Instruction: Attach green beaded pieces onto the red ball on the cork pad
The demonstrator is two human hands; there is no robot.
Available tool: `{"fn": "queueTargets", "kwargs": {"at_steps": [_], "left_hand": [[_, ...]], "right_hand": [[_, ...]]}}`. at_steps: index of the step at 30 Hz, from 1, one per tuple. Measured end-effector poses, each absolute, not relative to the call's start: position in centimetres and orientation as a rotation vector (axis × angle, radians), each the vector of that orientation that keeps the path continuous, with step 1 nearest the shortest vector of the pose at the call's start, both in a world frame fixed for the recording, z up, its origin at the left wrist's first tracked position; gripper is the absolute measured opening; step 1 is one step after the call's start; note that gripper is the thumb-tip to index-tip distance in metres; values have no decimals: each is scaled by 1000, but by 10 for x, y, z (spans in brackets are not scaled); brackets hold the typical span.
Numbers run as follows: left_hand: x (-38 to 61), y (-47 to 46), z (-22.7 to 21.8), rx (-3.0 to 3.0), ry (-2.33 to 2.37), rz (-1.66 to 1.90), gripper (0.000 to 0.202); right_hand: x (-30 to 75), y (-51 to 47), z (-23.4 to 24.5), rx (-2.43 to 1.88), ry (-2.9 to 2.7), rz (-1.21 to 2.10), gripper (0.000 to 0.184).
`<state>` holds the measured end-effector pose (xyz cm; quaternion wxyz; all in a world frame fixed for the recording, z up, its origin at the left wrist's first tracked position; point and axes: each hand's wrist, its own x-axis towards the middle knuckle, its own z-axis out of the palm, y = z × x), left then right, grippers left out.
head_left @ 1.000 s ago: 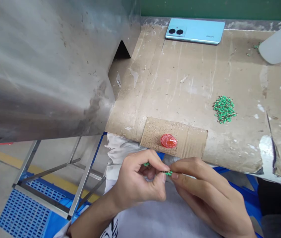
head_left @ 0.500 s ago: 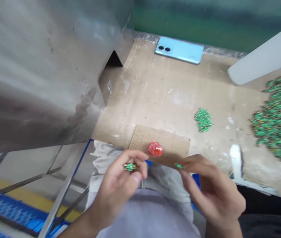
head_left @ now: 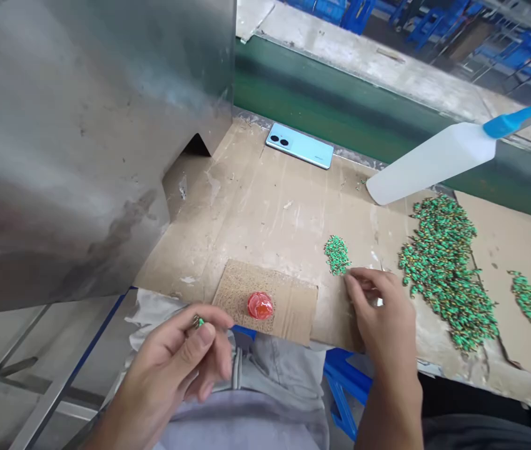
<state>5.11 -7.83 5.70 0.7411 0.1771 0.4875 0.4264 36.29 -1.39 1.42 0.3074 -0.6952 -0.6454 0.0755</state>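
My left hand (head_left: 178,356) is curled over a few small green pieces with brass-coloured ends (head_left: 198,321), which show between thumb and fingers. The rest of its palm is hidden. My right hand (head_left: 380,300) has thumb and fingertips pinched together at the lower edge of a small heap of like green pieces (head_left: 336,253). Whether a piece is between those fingertips is too small to see. Between the hands, a small round red dish (head_left: 260,305) with a glossy surface sits on a cardboard pad (head_left: 293,306) at the table's front edge.
A large pile of green pieces (head_left: 448,269) lies right of my right hand, with another small heap (head_left: 528,297) beyond. A white bottle with a blue nozzle (head_left: 434,162) and a light-blue phone (head_left: 300,145) are at the back. A metal housing (head_left: 82,150) walls the left.
My right hand has gone from near the cardboard pad, where it held a green piece, out to the small heap. My left hand remains curled by the pad. The view has tilted up and right.
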Motion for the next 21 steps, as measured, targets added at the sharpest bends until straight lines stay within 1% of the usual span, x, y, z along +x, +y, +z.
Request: {"fn": "queueTargets", "kwargs": {"at_steps": [3,6,11,16,21], "left_hand": [[55,-80,64,331,1153,882,49],[57,-80,67,360,1176,867,54],[58,-78,65,406,1144,871,51],[58,-77,66,391,1154,864,53],[59,-76,65,422,1173,853,53]], "right_hand": [[358,-8,11,-1831,-1748,219,27],[359,-5,10,-1823,-1780,228,26],[362,-4,9,-1815,-1821,226,23],[365,-4,8,-1787,-1825,224,18],[367,-2,8,-1752,-1857,268,21]]}}
